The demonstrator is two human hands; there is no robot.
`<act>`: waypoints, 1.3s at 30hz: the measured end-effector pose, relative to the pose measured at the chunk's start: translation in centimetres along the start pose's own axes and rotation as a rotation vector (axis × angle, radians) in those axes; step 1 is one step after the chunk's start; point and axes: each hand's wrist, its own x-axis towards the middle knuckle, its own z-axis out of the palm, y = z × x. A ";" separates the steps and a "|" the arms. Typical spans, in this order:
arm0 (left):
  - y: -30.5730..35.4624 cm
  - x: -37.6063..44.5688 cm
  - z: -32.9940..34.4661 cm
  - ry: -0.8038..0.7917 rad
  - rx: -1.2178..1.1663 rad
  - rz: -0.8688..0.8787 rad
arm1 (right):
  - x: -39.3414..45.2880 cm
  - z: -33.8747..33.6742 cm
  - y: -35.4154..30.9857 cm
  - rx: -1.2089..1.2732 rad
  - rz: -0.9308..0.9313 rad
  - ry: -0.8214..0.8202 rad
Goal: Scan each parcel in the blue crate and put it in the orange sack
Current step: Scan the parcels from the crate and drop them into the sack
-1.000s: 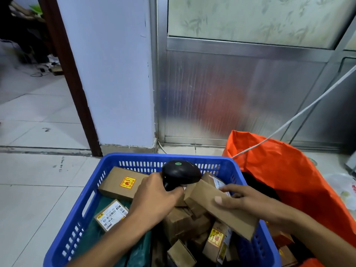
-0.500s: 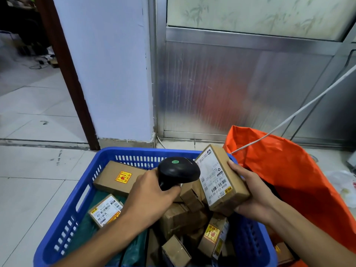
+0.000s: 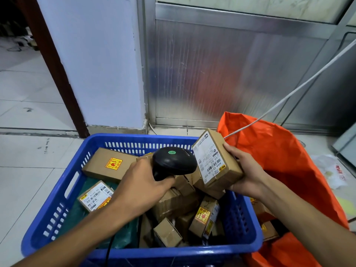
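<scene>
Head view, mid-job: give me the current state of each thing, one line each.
Left hand: grips the scanner.
Scanner: held above the crate, head beside the parcel's label.
Right hand: fingers curled round the held parcel.
Held parcel: lifted, tilted, label facing the scanner.
Blue crate: on the floor, still holds many parcels.
Orange sack: open, boxes inside.

A floor (image 3: 28, 170) of pale square tiles (scuffed with dark marks) runs back through a doorway on the left, edged by a dark brown door frame (image 3: 55, 70). Beside it stands a white wall (image 3: 92, 60). To the right is a ribbed metal panel (image 3: 221, 70) under frosted glass (image 3: 250, 6), crossed by a white cable (image 3: 300, 85).
</scene>
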 end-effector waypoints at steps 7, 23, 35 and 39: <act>0.1 0.0 -0.2 -0.064 0.024 0.051 | 0.4 -0.3 -0.3 -0.046 0.048 0.044; 0.7 -0.1 -0.4 -0.080 -0.056 0.097 | 1.1 -0.9 -0.2 -0.142 0.080 0.040; 1.1 -0.2 -0.3 -0.080 -0.050 0.104 | 1.3 -1.1 -0.1 -0.173 0.069 0.039; 0.9 -0.1 -0.3 -0.082 -0.048 0.099 | 1.4 -1.1 0.0 -0.171 0.065 0.044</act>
